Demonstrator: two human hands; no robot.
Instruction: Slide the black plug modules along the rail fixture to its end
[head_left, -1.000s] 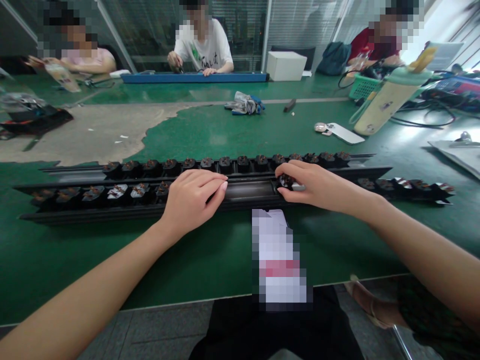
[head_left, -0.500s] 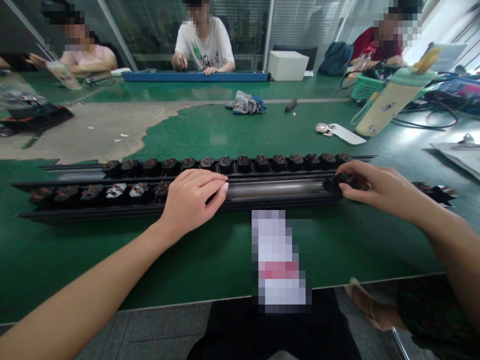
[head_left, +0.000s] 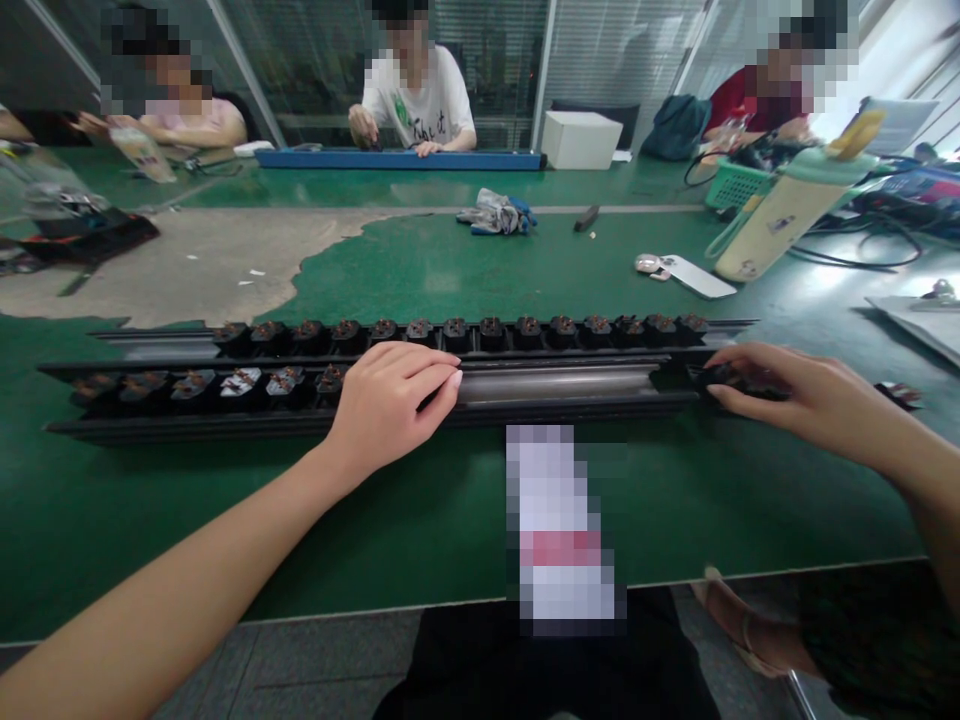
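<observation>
Two long black rails lie side by side across the green table. The near rail point(head_left: 555, 385) holds several small black socket modules point(head_left: 240, 382) at its left end and a bare stretch in the middle. The far rail point(head_left: 150, 340) carries a row of several modules point(head_left: 491, 328). My left hand point(head_left: 390, 400) rests curled on the near rail, fingers pressed on it beside the left group. My right hand point(head_left: 795, 395) lies on the rail's right part, fingers closed over a black module point(head_left: 724, 376).
Three people sit at the table's far side, one behind a blue rail point(head_left: 405, 159). A white box point(head_left: 581, 138), grey gloves point(head_left: 495, 212), a cream bottle point(head_left: 780, 215), a green basket point(head_left: 735, 183) and cables point(head_left: 862, 245) lie beyond. A worn patch point(head_left: 187, 265) is at left.
My right hand has slid a black module rightward along the near rail, from the middle to the right end. My left hand has stayed on the rail.
</observation>
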